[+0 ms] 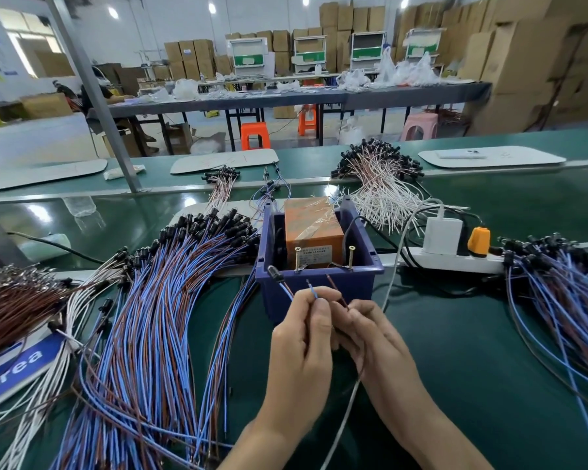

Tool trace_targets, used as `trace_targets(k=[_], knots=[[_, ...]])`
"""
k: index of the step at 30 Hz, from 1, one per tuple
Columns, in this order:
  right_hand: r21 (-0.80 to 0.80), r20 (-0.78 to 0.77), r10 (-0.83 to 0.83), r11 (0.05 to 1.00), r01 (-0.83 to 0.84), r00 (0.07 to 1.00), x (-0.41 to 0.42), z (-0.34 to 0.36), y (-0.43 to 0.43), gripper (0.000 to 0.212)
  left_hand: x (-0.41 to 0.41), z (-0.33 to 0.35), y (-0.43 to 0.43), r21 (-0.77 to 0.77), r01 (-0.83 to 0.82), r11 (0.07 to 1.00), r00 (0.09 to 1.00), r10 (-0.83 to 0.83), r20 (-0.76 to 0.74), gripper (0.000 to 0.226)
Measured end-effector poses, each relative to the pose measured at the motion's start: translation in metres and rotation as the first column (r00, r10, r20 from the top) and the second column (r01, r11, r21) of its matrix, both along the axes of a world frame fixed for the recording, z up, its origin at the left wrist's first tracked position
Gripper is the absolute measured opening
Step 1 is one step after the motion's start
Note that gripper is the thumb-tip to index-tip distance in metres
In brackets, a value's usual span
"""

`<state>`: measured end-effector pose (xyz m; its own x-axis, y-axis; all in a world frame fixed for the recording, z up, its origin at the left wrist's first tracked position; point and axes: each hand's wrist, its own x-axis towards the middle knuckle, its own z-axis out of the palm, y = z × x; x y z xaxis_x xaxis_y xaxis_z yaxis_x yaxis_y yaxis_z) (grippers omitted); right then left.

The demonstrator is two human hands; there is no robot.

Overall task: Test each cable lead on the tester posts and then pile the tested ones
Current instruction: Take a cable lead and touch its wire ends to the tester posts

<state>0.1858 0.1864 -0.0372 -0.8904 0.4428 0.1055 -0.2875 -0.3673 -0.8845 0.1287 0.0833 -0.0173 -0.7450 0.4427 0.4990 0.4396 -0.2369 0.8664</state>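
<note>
Fingers (316, 312) of the left hand (301, 347) are clamped in a pinch on the blue wire of one cable lead (314, 294), and its bare tip stands just above them. Fingers (357, 312) of the right hand (377, 344) pinch the same lead's brown wire, its tip angled up and left. Both hands hover over the middle of the green table (472, 368), toward its near edge. The lead's black plug (273, 271) hangs against the front wall of the blue bin (319, 286), just above the left hand. Two screw posts (298, 261) rise inside the bin before an orange tester box (311, 225); both wire tips are near them but apart. A pile of blue-and-brown leads (157, 300) fans toward the left edge, another pile (557, 293) toward the right edge.
</note>
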Motion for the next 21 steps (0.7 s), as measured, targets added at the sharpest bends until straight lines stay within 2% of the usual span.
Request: trace_targets(k=[4,7,11,15,17,21], knots=[[0.134,0.071,0.002,0.991,-0.012,0.997,0.002,-0.006,-0.001,0.023,-0.001,-0.001,-0.001,-0.013,-0.048,0.999,0.999,0.048,-0.010,0.021],[0.091,0.090,-0.071,0.994,0.062,0.993,0.003,-0.005,0.001,0.018,-0.007,-0.006,-0.005,-0.106,-0.176,0.979,0.966,0.151,-0.208,0.028],[0.042,0.088,-0.266,0.964,0.263,0.960,0.013,0.000,0.019,0.030,-0.017,-0.005,-0.013,-0.099,-0.181,0.978,0.944,0.145,-0.296,0.037],[-0.054,0.108,-0.483,0.870,0.490,0.869,0.032,0.007,0.043,0.028,-0.017,-0.004,-0.017,-0.260,-0.134,0.956,0.905,0.011,-0.426,0.037],[-0.047,0.107,-0.575,0.812,0.582,0.811,0.047,0.012,0.057,0.026,-0.017,-0.004,-0.015,-0.356,-0.118,0.927,0.899,-0.053,-0.435,0.035],[-0.121,0.122,-0.721,0.671,0.731,0.682,0.084,0.016,0.079,0.023,-0.016,0.002,0.001,-0.375,-0.137,0.917,0.904,-0.039,-0.427,0.034]])
